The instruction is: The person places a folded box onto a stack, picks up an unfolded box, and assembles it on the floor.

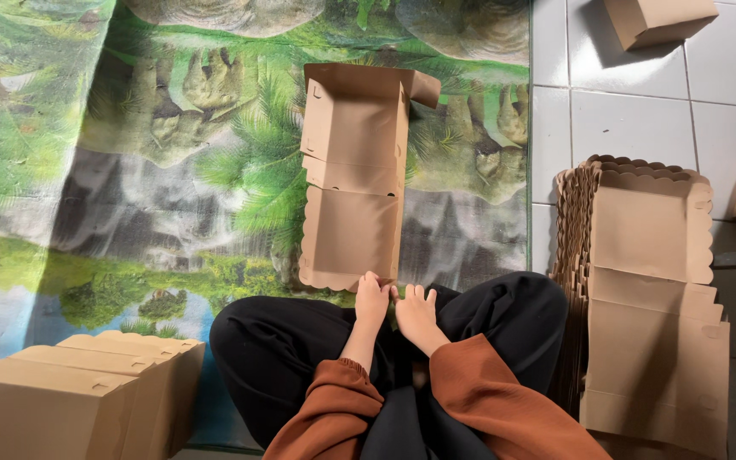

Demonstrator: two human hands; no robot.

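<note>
One half-folded brown cardboard box [353,175] lies open on the green jungle-print mat [129,170], just past your knees. Your left hand [371,300] rests flat on its wavy edge; your right hand [416,313] is open beside it, holding nothing. Finished brown boxes [70,396] stand at your left. A tall stack of flat box sheets [649,281] waits at your right, and nothing blocks your reach

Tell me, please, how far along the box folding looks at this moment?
Done: finished boxes stand in a row at lower left. In hand: the left hand touches the near edge of a half-folded box lying open on the mat; the right hand rests beside it. Left: a tall stack of flat boxes on the right.
</note>
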